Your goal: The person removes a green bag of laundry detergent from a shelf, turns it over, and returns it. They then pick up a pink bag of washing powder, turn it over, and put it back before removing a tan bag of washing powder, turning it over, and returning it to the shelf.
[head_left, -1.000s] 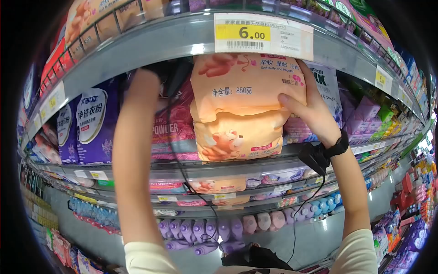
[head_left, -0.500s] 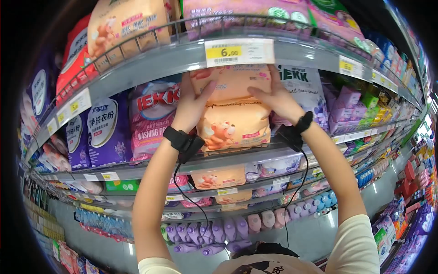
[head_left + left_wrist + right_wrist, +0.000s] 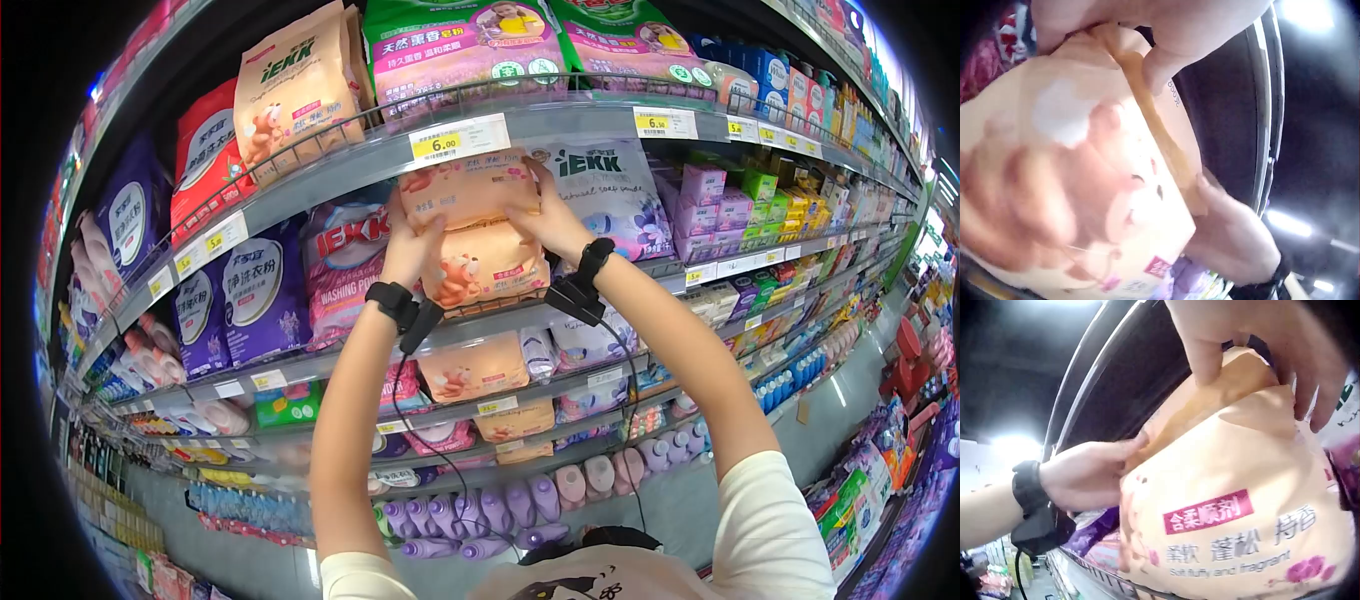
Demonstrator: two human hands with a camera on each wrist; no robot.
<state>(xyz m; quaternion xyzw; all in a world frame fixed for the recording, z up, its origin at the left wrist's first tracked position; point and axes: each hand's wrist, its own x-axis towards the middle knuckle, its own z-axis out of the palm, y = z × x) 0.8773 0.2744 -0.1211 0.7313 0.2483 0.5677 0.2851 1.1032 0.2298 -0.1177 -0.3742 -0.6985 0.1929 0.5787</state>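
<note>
A peach-coloured bag with a bear print (image 3: 485,262) stands on the middle shelf, its upper part folded toward the front. My left hand (image 3: 408,243) grips its left side, thumb on the front of the folded part. On the other side my right hand (image 3: 553,220) holds the bag the same way, fingers round the edge. In the left wrist view the bag (image 3: 1079,175) fills much of the picture, with the right hand (image 3: 1238,234) at its far side. The right wrist view shows the left hand (image 3: 1088,472) at the fold of the bag (image 3: 1229,487).
Pink bags (image 3: 345,262) stand to the left and a white-purple bag (image 3: 610,195) to the right. Above runs a shelf edge with a wire rail and a price tag (image 3: 460,139). Cables hang from both wrist cameras. Purple bottles (image 3: 545,497) line the lowest level.
My left hand, earlier blurred at the left, has come onto the bag's left side. The right hand stays on the bag. The head view has shifted, showing more of the upper shelf.
</note>
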